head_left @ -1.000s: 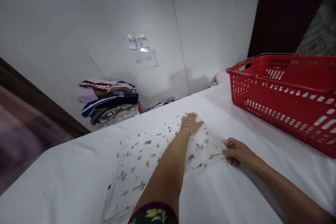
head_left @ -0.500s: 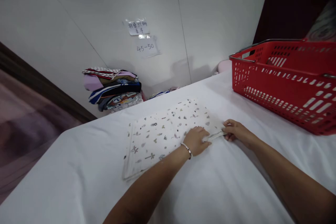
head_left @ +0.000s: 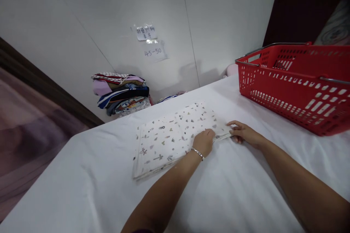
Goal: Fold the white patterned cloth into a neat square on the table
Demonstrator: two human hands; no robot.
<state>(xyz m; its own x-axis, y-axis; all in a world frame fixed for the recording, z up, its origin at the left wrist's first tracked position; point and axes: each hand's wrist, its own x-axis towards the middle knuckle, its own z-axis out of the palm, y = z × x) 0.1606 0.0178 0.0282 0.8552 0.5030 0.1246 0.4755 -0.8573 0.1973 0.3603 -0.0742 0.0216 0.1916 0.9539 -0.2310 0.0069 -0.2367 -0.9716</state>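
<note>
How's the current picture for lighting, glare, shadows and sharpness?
Head view: small glare on the tape between the paper notes; head view: soft shadows on the wall; head view: dark panel at upper right shows little detail; head view: patterned cloth slightly soft.

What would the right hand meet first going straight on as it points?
The patterned cloth, whose corner the right hand seems to touch; then probably the left hand, though depth is unclear.

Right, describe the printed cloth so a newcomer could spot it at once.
Start with the big white sheet across the foreground. On it, left of the red basket, lies a folded cloth. Small scattered motifs on its pale fabric set it apart from the plain sheet beneath.
</note>
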